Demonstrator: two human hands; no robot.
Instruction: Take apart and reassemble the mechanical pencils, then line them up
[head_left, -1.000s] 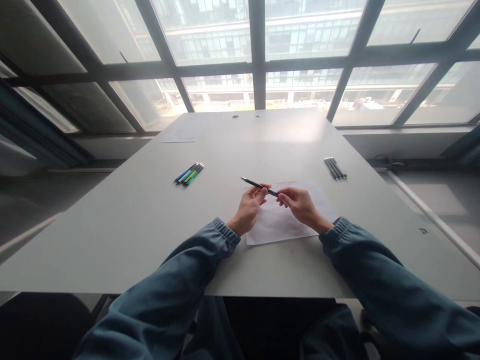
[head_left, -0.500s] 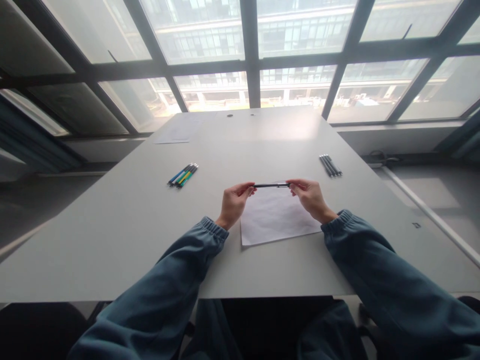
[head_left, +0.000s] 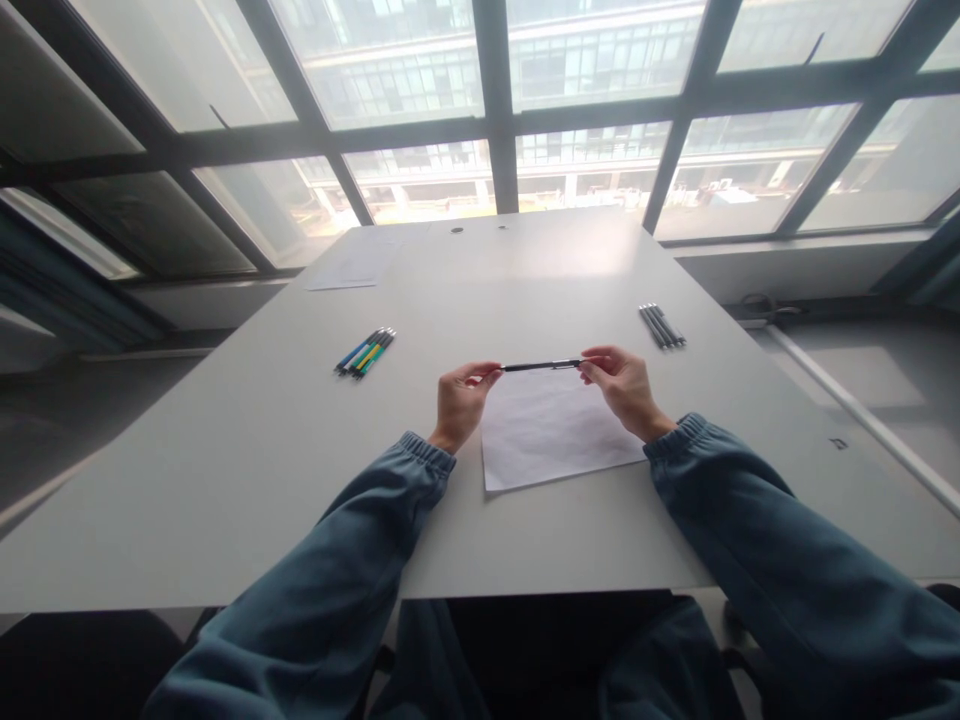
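A black pen (head_left: 538, 366) with a clip is held level between my two hands, above the far edge of a white sheet of paper (head_left: 559, 440). My left hand (head_left: 463, 400) pinches its left end between thumb and fingers. At the clip end, my right hand (head_left: 621, 385) grips the pen with thumb and fingertips. Left of my hands lies a group of pens with blue, yellow and green barrels (head_left: 366, 353). On the right, several dark pens (head_left: 661, 327) lie side by side.
The white table (head_left: 247, 480) stretches to the windows (head_left: 585, 165). More paper (head_left: 349, 268) lies at its far left corner. Two small round items (head_left: 457, 231) sit near the far edge. A small dark mark (head_left: 838, 443) shows on the table at right.
The pen has risen slightly in view. My left hand has shifted a little left, and my right hand's fingers have moved outward, showing more of the pen's ends.
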